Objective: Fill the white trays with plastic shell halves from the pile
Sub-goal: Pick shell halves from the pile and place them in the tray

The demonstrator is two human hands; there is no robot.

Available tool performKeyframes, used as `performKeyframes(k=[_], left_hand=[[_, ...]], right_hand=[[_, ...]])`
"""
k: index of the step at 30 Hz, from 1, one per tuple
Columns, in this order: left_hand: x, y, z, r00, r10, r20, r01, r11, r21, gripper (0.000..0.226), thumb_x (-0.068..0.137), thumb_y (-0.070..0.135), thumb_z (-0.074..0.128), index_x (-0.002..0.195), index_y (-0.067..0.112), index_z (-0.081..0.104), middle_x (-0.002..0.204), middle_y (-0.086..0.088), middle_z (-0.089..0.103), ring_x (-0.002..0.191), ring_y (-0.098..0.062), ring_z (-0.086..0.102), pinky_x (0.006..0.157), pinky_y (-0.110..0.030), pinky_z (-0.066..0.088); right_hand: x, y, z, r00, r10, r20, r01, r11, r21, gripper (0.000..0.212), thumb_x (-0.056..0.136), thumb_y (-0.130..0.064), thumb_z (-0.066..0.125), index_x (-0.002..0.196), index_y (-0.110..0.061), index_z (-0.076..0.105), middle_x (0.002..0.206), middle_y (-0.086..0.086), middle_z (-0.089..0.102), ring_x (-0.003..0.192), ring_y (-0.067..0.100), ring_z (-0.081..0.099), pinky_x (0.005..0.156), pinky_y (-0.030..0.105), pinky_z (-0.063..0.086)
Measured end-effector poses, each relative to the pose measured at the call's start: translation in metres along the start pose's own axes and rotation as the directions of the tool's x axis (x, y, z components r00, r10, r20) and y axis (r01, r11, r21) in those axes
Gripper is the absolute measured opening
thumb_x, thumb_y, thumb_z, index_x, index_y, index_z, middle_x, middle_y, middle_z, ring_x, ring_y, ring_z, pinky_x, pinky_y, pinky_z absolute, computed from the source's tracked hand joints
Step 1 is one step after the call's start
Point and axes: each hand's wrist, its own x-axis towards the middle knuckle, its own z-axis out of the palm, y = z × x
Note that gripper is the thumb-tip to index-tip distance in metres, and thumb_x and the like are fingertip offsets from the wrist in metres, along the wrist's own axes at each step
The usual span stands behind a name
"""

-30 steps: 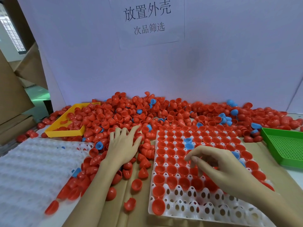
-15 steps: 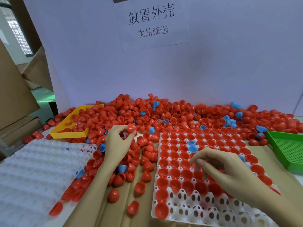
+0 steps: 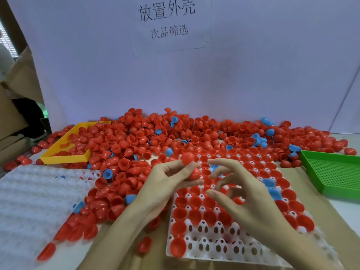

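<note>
A big pile of red shell halves [image 3: 136,141], with a few blue ones, covers the back of the table. A white tray [image 3: 210,244] lies in front of me on the right; red and some blue halves sit in most of its sockets and the near rows are bare. My left hand [image 3: 167,178] holds two red shell halves [image 3: 191,168] in its fingertips over the tray's left edge. My right hand [image 3: 243,193] hovers above the tray with fingers spread and loosely bent, holding nothing, its fingertips close to the left hand's shells.
A second white tray [image 3: 29,199] lies at the left. A yellow tray [image 3: 64,158] sits half under the pile at back left. A green perforated tray [image 3: 335,172] stands at the right. A white board with printed characters [image 3: 165,18] closes off the back.
My left hand lifted red halves out of the pile and carried them right, over the tray. My right hand rose from the sockets and opened toward the left hand.
</note>
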Motion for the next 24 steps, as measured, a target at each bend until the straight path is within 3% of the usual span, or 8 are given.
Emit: performKeyframes(k=[3,6,11,15,19,21,22,24], left_hand=[[-0.006,-0.005,0.017,0.996,0.046,0.072,-0.056,0.988,0.142,0.028,0.096,0.036,0.076,0.116,0.018,0.081,0.116,-0.005,0.079,0.105,-0.026,0.077,0.091,-0.029,0.061],[-0.008,-0.008,0.023,0.994,0.030,0.103,-0.046,0.987,0.157,0.027,0.098,0.034,0.074,0.115,0.015,0.081,0.112,-0.007,0.079,0.106,-0.025,0.077,0.091,-0.029,0.061],[-0.006,-0.008,0.015,0.980,-0.002,0.199,-0.025,0.990,0.137,0.028,0.102,0.020,0.070,0.128,0.013,0.074,0.122,-0.010,0.077,0.115,-0.030,0.074,0.106,-0.039,0.056],[-0.004,-0.011,0.012,0.986,0.039,0.165,-0.067,0.984,0.167,0.028,0.094,0.025,0.080,0.120,0.015,0.077,0.115,-0.011,0.079,0.107,-0.030,0.077,0.102,-0.036,0.057],[-0.001,-0.010,0.009,0.990,0.099,0.101,-0.121,0.963,0.241,0.027,0.088,0.037,0.084,0.112,0.026,0.080,0.105,-0.004,0.081,0.092,-0.026,0.079,0.089,-0.026,0.059],[0.007,-0.011,-0.007,0.972,0.228,-0.060,-0.180,0.884,0.432,0.022,0.087,0.033,0.086,0.107,0.028,0.081,0.101,0.002,0.079,0.086,-0.017,0.078,0.082,-0.026,0.061],[0.011,-0.012,-0.020,0.927,0.340,-0.156,-0.185,0.778,0.600,0.021,0.087,0.027,0.086,0.107,0.026,0.080,0.102,0.006,0.075,0.086,-0.012,0.075,0.080,-0.026,0.061],[0.018,-0.012,-0.048,0.827,0.503,-0.252,-0.062,0.526,0.848,0.024,0.087,0.018,0.084,0.110,0.020,0.079,0.106,0.008,0.062,0.086,-0.008,0.066,0.081,-0.029,0.059]], right_hand=[[-0.002,-0.003,0.005,0.996,-0.065,-0.060,0.056,0.988,-0.143,0.038,0.085,-0.036,0.079,0.121,-0.034,0.066,0.106,-0.016,0.063,0.088,0.014,0.069,0.066,0.024,0.057],[-0.004,0.000,0.006,0.991,-0.068,-0.119,0.040,0.973,-0.228,0.029,0.084,-0.026,0.085,0.109,-0.024,0.071,0.100,-0.017,0.063,0.083,0.011,0.067,0.065,0.017,0.053],[-0.004,0.003,0.003,0.986,-0.068,-0.155,0.023,0.961,-0.276,0.026,0.087,-0.021,0.082,0.112,-0.021,0.075,0.101,-0.018,0.065,0.086,0.008,0.068,0.068,0.019,0.054],[-0.005,0.005,0.007,0.988,0.031,-0.149,-0.051,0.990,-0.135,0.025,0.092,-0.016,0.077,0.114,-0.027,0.074,0.103,-0.018,0.070,0.098,0.008,0.069,0.079,0.019,0.055],[-0.006,0.008,0.005,0.978,0.165,-0.130,-0.157,0.985,0.068,0.025,0.095,-0.023,0.073,0.118,-0.033,0.071,0.108,-0.019,0.074,0.104,0.007,0.071,0.085,0.024,0.058],[-0.005,0.009,0.001,0.972,0.198,-0.129,-0.187,0.977,0.099,0.031,0.094,-0.033,0.071,0.125,-0.036,0.067,0.110,-0.021,0.073,0.104,0.006,0.071,0.084,0.024,0.059],[-0.004,0.010,-0.001,0.969,0.209,-0.133,-0.196,0.975,0.102,0.032,0.095,-0.035,0.069,0.126,-0.037,0.065,0.110,-0.022,0.072,0.103,0.006,0.072,0.083,0.025,0.059],[-0.003,0.013,-0.005,0.962,0.227,-0.151,-0.213,0.972,0.102,0.027,0.098,-0.027,0.067,0.123,-0.037,0.065,0.109,-0.021,0.071,0.099,0.008,0.073,0.080,0.027,0.061]])
